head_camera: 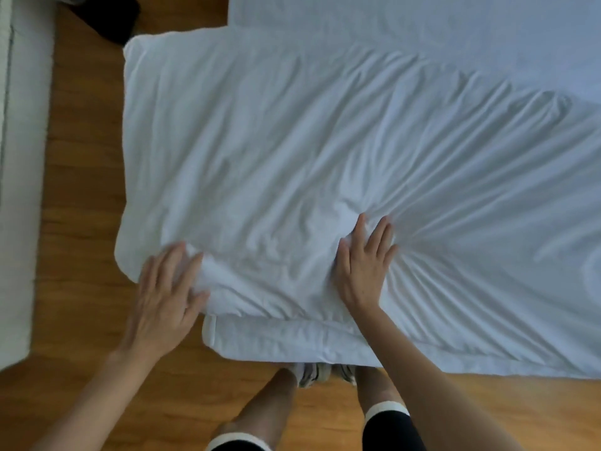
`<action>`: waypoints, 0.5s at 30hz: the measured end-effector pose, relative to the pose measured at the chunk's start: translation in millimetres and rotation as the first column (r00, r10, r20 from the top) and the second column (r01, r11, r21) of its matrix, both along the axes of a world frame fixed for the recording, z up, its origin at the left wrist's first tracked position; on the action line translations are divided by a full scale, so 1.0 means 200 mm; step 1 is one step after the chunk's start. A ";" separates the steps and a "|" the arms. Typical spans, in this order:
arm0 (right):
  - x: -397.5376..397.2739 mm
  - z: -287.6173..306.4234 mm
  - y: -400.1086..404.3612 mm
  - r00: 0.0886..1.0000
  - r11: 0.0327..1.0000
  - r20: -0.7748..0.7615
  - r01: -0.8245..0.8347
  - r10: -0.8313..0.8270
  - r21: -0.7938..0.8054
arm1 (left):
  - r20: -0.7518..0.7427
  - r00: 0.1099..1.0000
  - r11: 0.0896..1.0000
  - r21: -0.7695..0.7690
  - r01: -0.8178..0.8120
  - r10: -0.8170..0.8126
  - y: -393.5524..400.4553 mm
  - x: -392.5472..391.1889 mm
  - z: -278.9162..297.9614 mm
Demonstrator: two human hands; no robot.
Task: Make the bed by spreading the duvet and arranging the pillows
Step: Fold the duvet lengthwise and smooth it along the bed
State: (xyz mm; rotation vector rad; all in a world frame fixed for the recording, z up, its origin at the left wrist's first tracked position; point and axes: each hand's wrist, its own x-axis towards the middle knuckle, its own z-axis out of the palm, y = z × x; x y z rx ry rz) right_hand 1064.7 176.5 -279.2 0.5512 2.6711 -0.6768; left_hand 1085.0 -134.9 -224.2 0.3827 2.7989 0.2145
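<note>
View from above: a white duvet (292, 151) lies crumpled over the bed (422, 24), filling the middle and stretching to 3 o'clock, one corner hanging over the wooden floor (81, 190) at 10 o'clock. The right hand (366, 265), fingers spread and flat, presses the duvet at center, creases fanning toward 3 o'clock. The left hand (166, 294), blurred and flat, touches its edge at 8 o'clock.

bare wooden floor (84, 196) left of the duvet (292, 151), white furniture edge (22, 157) bounding it, dark object (110, 17) far corner
</note>
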 end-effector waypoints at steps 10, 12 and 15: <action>-0.11 0.07 -0.46 0.939 0.937 -0.102 0.312 -0.329 -0.158 | 0.515 0.447 0.329 0.308 -0.893 0.731 -0.13 -0.29 -0.23; -0.15 0.04 -0.57 0.922 0.921 -0.101 0.358 -0.375 -0.154 | 0.567 0.430 0.311 0.298 -0.902 0.702 -0.12 -0.36 -0.27; -0.24 0.06 -0.69 0.860 0.866 -0.125 0.475 -0.494 -0.154 | 0.424 0.575 0.441 0.377 -0.815 0.700 -0.16 -0.38 -0.21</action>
